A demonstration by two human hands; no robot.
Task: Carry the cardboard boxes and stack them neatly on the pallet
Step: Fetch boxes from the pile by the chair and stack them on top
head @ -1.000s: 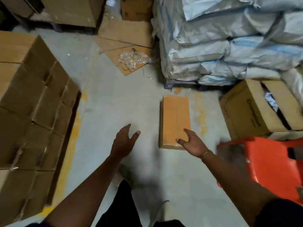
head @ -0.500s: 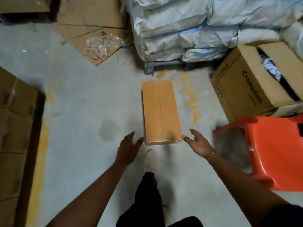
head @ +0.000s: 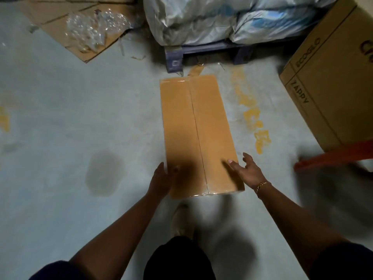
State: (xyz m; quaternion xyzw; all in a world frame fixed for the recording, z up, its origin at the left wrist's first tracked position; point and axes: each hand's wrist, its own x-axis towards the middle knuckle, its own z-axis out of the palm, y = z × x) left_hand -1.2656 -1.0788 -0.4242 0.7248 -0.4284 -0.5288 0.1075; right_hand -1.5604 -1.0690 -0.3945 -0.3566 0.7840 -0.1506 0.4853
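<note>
Left hand [head: 161,179]: palm flat against the left side wall of the sealed cardboard box [head: 197,134] near its near end, fingers straight, thumb laid over the top edge; not curled round anything. Right hand [head: 246,172]: spread wide at the box's near right corner, thumb over the top face, fingers splayed just past the right edge; contact with the side cannot be told. Gold bracelet [head: 261,185] on the right wrist. The box lies flat on the concrete floor [head: 60,118], long axis running toward 12 o'clock, tape seam down its middle. One shoe [head: 181,221] at 6 o'clock of the box, just beside its near end. Dark stain [head: 105,172] on the floor at 9 o'clock. Yellow paint marks [head: 254,118] at 3 o'clock, near the box. At 12 o'clock, a blue pallet [head: 175,57] bearing white woven sacks [head: 201,17]. At 2 o'clock, a large carton printed "ZAPPY" [head: 333,87]. Blurred orange plastic seat [head: 333,156] at 3 o'clock. At 11 o'clock, flattened cardboard [head: 60,17] with crumpled clear plastic [head: 94,29] on it.
</note>
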